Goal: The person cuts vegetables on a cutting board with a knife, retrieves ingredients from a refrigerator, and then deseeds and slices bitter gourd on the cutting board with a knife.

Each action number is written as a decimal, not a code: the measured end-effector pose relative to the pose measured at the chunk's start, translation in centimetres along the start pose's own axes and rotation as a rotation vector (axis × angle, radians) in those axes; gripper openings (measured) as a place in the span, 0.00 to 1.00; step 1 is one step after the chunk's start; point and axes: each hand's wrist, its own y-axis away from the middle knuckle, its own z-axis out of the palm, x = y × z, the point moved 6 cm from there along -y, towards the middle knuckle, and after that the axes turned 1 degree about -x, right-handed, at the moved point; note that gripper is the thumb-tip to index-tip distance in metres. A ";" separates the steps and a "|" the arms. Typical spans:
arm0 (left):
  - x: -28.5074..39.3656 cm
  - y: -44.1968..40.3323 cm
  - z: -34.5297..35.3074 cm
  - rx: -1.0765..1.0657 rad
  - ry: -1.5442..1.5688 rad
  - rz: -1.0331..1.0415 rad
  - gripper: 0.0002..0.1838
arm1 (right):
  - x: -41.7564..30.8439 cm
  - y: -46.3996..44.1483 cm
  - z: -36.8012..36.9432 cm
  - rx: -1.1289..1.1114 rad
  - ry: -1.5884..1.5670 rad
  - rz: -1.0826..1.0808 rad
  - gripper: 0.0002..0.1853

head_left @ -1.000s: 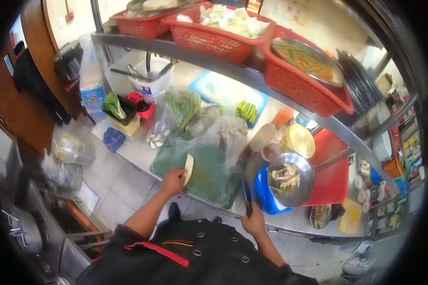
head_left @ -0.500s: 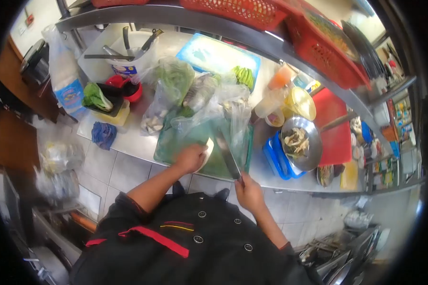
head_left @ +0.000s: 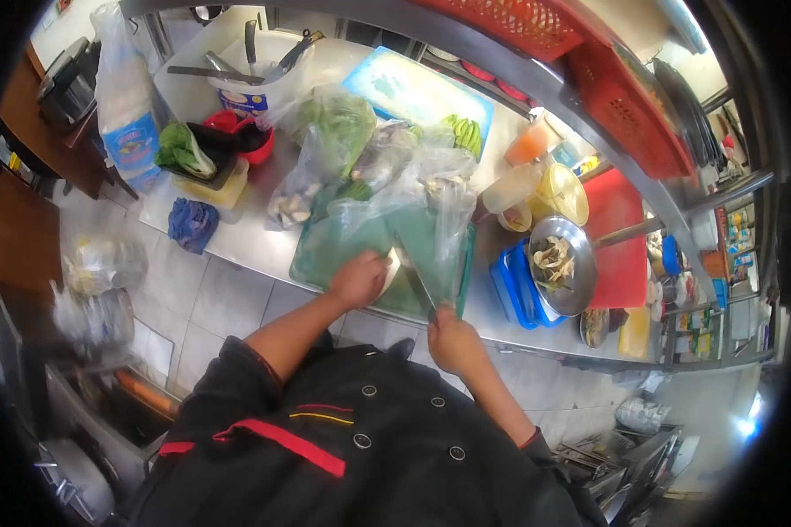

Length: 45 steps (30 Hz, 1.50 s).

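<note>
My left hand (head_left: 360,279) is closed on a pale white piece of vegetable (head_left: 390,269) at the front of the green cutting board (head_left: 325,261). Its exact kind is not clear. In my right hand (head_left: 455,341) is the handle of a kitchen knife (head_left: 418,281). The blade points away from me, and its edge is at or very close to the white piece. Clear plastic bags (head_left: 369,209) lie over the board's far part. One bag of leafy greens (head_left: 334,127) rests just behind.
A steel pan (head_left: 580,294) with food scraps sits on blue containers (head_left: 520,285) at the right. Green chillies (head_left: 461,133) lie on a blue-edged board (head_left: 413,88). A blue cloth (head_left: 192,225) is at the left edge. Red baskets (head_left: 624,114) stand on the shelf above.
The knife has moved left, and its blade now meets or nearly meets the white piece. My left hand is less blurred. The view has shifted slightly.
</note>
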 end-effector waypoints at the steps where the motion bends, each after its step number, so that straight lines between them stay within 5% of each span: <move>1: -0.1 -0.1 0.2 -0.006 -0.001 0.002 0.11 | -0.3 -0.3 0.4 -0.031 0.016 0.006 0.15; 7: -0.3 -0.2 0.6 -0.019 -0.054 0.024 0.09 | 0.3 -5.6 2.0 0.083 -0.026 -0.074 0.15; 32: 0.3 0.2 -0.2 0.122 -0.056 0.083 0.04 | -3.0 -0.3 0.9 0.068 0.165 -0.202 0.12; 36: -0.1 0.2 0.1 0.076 -0.083 0.069 0.04 | -1.7 -1.8 4.2 0.024 0.092 -0.079 0.12; 39: 0.3 0.0 0.4 0.083 -0.024 0.151 0.03 | -1.8 -4.0 3.2 0.166 -0.014 -0.116 0.12; 45: 1.0 1.3 -0.7 0.074 -0.068 0.235 0.03 | -1.5 -1.6 0.8 0.023 0.028 -0.093 0.13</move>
